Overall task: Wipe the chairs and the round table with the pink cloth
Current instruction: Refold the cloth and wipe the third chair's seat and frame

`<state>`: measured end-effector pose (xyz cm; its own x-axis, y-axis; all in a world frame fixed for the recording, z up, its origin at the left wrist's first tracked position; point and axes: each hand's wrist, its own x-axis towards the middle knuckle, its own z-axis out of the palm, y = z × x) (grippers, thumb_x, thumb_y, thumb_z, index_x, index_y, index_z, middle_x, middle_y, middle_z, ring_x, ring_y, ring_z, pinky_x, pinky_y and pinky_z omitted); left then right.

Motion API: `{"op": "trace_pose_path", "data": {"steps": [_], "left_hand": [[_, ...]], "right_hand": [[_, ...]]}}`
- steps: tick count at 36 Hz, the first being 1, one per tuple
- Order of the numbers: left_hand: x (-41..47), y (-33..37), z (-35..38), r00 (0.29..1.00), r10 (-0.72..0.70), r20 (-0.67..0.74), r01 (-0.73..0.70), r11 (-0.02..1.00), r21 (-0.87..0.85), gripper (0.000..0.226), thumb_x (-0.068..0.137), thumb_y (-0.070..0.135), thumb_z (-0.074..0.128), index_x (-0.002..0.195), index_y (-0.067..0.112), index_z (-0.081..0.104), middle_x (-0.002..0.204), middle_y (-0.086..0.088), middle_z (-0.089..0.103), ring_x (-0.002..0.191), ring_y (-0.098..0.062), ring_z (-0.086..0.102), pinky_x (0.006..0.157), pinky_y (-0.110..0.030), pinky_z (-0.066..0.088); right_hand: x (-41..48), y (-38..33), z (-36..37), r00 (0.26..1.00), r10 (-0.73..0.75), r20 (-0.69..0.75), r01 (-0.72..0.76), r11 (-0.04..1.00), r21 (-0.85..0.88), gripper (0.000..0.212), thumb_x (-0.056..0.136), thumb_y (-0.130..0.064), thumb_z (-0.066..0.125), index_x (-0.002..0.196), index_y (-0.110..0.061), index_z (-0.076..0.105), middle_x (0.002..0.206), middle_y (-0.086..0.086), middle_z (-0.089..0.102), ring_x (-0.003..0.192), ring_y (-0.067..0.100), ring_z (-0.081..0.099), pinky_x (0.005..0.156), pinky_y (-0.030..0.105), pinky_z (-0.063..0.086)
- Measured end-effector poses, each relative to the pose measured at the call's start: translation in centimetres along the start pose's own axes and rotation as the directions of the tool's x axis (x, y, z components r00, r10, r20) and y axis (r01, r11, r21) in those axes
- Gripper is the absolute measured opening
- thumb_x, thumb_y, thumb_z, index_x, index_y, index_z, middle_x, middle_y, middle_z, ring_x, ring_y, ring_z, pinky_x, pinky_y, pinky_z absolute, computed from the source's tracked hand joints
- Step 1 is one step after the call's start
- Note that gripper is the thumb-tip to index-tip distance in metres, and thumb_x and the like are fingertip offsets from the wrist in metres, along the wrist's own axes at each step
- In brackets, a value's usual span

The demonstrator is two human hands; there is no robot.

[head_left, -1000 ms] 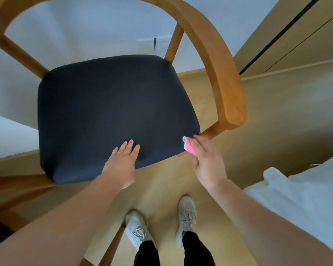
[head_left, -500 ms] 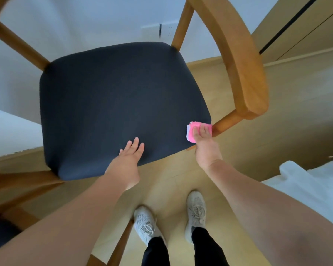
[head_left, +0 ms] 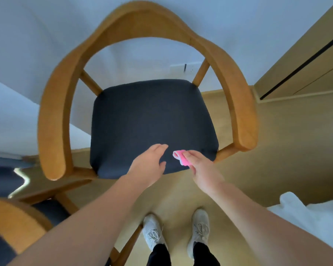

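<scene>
— So, what could go wrong from here?

— Mostly the pink cloth (head_left: 181, 158). It is folded into a small wad and held at only 1 end by the right hand (head_left: 203, 168). A drag across the dark fabric seat (head_left: 152, 120) of the armchair (head_left: 53, 120) could pull it out of the pinch or roll it up. The fingers would then rub the fabric bare. The wad is also small against that seat, so I would expect missed strips. It is well apart from the curved wooden rail, which is easy to skip.

— Anything in the stance?

— The person leans over the chair with both shoes (head_left: 154, 233) near its front leg. A push with weight behind it might slide the chair on the smooth floor (head_left: 277, 150).

— And the 2 hands?

— The right hand pinches the cloth between thumb and fingers, back of the hand up. It is at the front edge of the seat, right of centre. The left hand (head_left: 148, 166) is just beside it, fingers straight and together, thumb out, holding nothing. Blur hides whether it touches the seat.

— The other pieces?

— A second chair (head_left: 13, 221) shows at the lower left. I cannot pick out the round table for certain.
</scene>
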<state>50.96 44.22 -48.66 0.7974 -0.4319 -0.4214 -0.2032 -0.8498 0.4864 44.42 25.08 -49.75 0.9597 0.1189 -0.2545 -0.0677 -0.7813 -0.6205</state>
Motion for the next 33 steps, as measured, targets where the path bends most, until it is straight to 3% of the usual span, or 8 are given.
{"op": "trace_pose_path", "data": {"steps": [4,6,11,16,23,28,33], "left_hand": [[-1.7,2.3,-5.1,0.992,0.005,-0.126,-0.009,0.999,-0.034,0.05,0.093,0.028,0.053,0.141,0.028,0.038,0.145,0.013,0.038,0.116,-0.01,0.051,0.096,-0.031,0.045],[-2.5,3.0,-7.5,0.984,-0.024,-0.177,0.02,1.0,-0.023,0.047,0.094,0.025,0.051,0.14,0.026,0.04,0.144,0.013,0.039,0.119,-0.01,0.049,0.097,-0.03,0.044],[-4.0,3.2,-12.4,0.944,-0.121,-0.306,0.126,0.992,-0.002,0.045,0.096,0.02,0.046,0.14,0.025,0.039,0.145,0.01,0.038,0.124,-0.013,0.045,0.099,-0.029,0.043],[-4.2,1.7,-15.4,0.9,-0.194,-0.39,0.207,0.978,-0.009,0.047,0.096,0.02,0.046,0.143,0.026,0.036,0.148,0.008,0.036,0.13,-0.014,0.041,0.102,-0.028,0.04],[-2.3,-4.5,-17.1,0.846,-0.308,-0.436,0.347,0.938,0.01,0.051,0.096,0.02,0.044,0.146,0.023,0.032,0.151,0.005,0.031,0.138,-0.016,0.028,0.111,-0.032,0.027],[0.3,-9.4,-18.0,0.815,-0.355,-0.458,0.432,0.899,0.072,0.058,0.094,0.019,0.046,0.148,0.022,0.024,0.156,0.002,0.021,0.143,-0.019,0.018,0.114,-0.035,0.015],[4.5,-12.8,-19.1,0.806,-0.385,-0.45,0.48,0.87,0.115,0.067,0.096,0.019,0.04,0.152,0.019,0.003,0.16,0.0,-0.003,0.146,-0.018,-0.003,0.117,-0.036,0.001]], "right_hand": [[1.6,-4.2,-5.0,0.984,-0.171,0.058,0.175,0.982,-0.069,0.051,0.097,-0.008,0.05,0.139,-0.037,0.046,0.129,-0.011,0.054,0.109,0.007,0.057,0.09,0.018,0.045],[2.3,-5.9,-7.2,0.968,-0.24,0.077,0.249,0.959,-0.133,0.052,0.094,-0.006,0.056,0.137,-0.034,0.049,0.128,-0.012,0.059,0.109,0.008,0.059,0.09,0.014,0.04],[4.8,-8.4,-12.0,0.91,-0.393,0.132,0.414,0.862,-0.293,0.057,0.083,0.001,0.068,0.132,-0.026,0.057,0.127,-0.007,0.063,0.113,0.014,0.061,0.095,0.021,0.044],[8.5,-10.7,-14.9,0.876,-0.451,0.167,0.48,0.795,-0.371,0.059,0.082,-0.004,0.073,0.134,-0.027,0.055,0.13,-0.008,0.06,0.119,0.013,0.057,0.097,0.013,0.028],[15.5,-12.7,-15.2,0.781,-0.562,0.272,0.616,0.62,-0.487,0.062,0.068,-0.002,0.084,0.125,-0.018,0.064,0.121,-0.001,0.066,0.111,0.018,0.063,0.096,0.026,0.043],[21.3,-12.9,-13.9,0.751,-0.535,0.387,0.653,0.512,-0.558,0.063,0.085,-0.004,0.067,0.141,-0.021,0.046,0.144,-0.002,0.047,0.131,0.019,0.045,0.108,0.03,0.036],[27.1,-12.9,-13.1,0.718,-0.554,0.422,0.681,0.431,-0.592,0.066,0.087,-0.001,0.063,0.145,-0.022,0.041,0.152,0.0,0.038,0.141,0.021,0.031,0.114,0.031,0.023]]}}
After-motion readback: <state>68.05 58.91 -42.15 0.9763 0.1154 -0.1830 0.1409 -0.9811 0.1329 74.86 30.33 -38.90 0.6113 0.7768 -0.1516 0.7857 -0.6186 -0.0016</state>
